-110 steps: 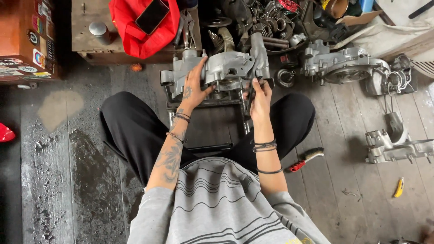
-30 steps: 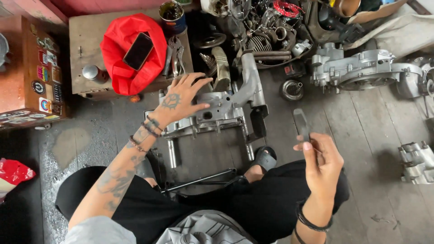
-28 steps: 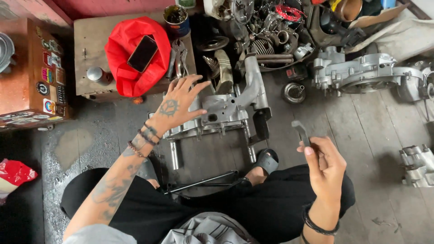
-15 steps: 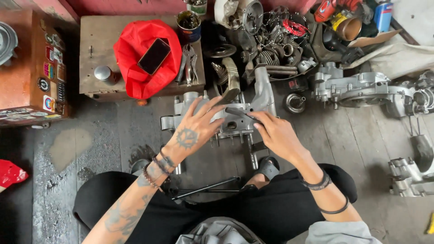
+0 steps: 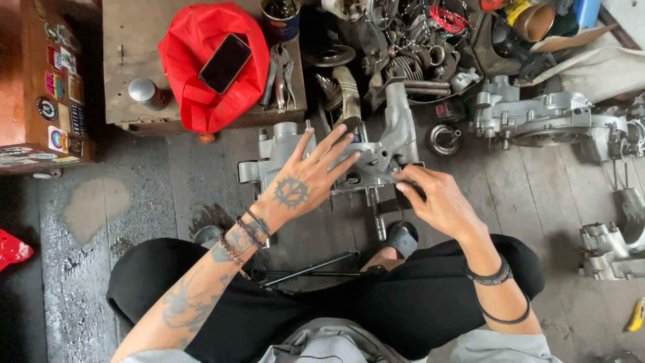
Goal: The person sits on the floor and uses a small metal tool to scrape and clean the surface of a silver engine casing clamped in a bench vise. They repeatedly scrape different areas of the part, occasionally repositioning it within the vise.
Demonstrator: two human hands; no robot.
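Two hands (left hand [image 5: 304, 185], right hand [image 5: 440, 202]) on one engine case [image 5: 383, 151].

The left hand [image 5: 302, 185] lies flat, palm down, with the fingers spread wide and the tattooed forearm stretched forward, while the right hand [image 5: 437, 202] is bent at the wrist, fingertips pinched together.

Engine casing [image 5: 393, 144]: its middle is covered by the left hand [image 5: 299, 188]; the lower part is hidden behind the right hand [image 5: 440, 202].
Thin tool [image 5: 379, 175]: only a short dark length is seen; the rest is hidden in the right hand's fingers, and its kind cannot be told.
Parts heap [image 5: 410, 40]: cut off by the top edge; single pieces are too tangled to be told apart.
Second casing [image 5: 608, 249]: cut off at the right edge.
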